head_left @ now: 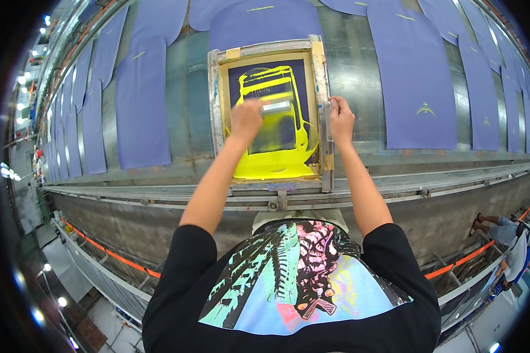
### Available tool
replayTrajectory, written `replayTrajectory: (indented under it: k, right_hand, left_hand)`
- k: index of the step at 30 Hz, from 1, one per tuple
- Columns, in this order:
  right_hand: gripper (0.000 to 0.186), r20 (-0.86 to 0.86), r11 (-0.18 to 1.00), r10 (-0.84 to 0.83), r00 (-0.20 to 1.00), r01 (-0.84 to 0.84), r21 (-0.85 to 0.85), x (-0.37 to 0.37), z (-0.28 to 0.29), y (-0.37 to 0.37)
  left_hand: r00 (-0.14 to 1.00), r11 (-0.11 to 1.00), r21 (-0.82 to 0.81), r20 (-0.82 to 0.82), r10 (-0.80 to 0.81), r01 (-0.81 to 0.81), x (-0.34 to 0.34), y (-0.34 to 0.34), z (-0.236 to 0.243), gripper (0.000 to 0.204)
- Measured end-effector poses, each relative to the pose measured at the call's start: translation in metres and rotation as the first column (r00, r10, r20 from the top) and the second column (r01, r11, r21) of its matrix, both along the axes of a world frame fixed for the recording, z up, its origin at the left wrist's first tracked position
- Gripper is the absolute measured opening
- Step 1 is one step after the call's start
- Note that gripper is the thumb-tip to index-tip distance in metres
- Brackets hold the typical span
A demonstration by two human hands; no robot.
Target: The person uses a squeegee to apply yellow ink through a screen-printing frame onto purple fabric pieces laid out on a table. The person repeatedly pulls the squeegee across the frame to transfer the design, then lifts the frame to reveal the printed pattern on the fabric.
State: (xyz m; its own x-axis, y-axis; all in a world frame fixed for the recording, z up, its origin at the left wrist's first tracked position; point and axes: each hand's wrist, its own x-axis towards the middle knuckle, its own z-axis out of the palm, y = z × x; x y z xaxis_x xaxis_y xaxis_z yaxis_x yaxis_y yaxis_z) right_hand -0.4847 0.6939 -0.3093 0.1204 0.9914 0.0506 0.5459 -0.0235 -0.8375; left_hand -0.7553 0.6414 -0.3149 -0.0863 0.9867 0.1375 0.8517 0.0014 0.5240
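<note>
A screen-printing frame (317, 67) lies on the long metal table, its dark mesh smeared with bright yellow ink (265, 166). My left hand (246, 120), slightly blurred, is closed on a squeegee (275, 106) over the inked mesh; the blade is smeared by motion. At the frame's right side, my right hand (341, 117) has its fingers closed on the metal edge, beside a small bracket. A blue-purple fabric panel (265, 23) extends beyond the frame's far end.
Rows of blue-purple panels (141, 112), some with small yellow prints, lie along the metal table (353, 65) both ways. A rail (394, 179) runs along the near edge. Behind me are orange strips (118, 259) along another table; another person (506, 235) stands at lower right.
</note>
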Motion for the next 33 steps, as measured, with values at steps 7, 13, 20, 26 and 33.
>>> replayTrajectory:
  k: [7,13,20,26,33]
  right_hand:
    - [0.021,0.005,1.000,-0.016,1.000,0.016,-0.012,0.008,-0.005,-0.011]
    - [0.024,-0.027,1.000,-0.002,1.000,0.003,0.019,-0.002,-0.017,-0.008]
    - [0.022,-0.065,1.000,0.026,0.998,-0.026,0.001,-0.024,0.001,0.000]
    - [0.022,0.007,0.999,0.012,1.000,-0.011,-0.042,-0.012,0.242,0.085]
    - [0.022,0.096,0.998,-0.050,0.994,0.052,-0.025,0.013,0.304,0.100]
  left_hand:
    - [0.992,0.992,0.109,0.102,-0.076,0.065,0.029,-0.079,0.002,0.033]
    - [0.997,0.973,-0.232,0.081,0.007,0.013,-0.043,0.077,0.012,0.035]
    - [0.996,0.989,-0.150,-0.090,-0.004,-0.010,-0.036,0.041,0.006,0.036]
    - [0.977,0.983,0.130,0.150,-0.152,0.133,0.003,-0.003,0.255,0.033]
    - [0.948,0.969,0.068,0.202,-0.245,0.236,0.037,-0.033,0.292,0.051]
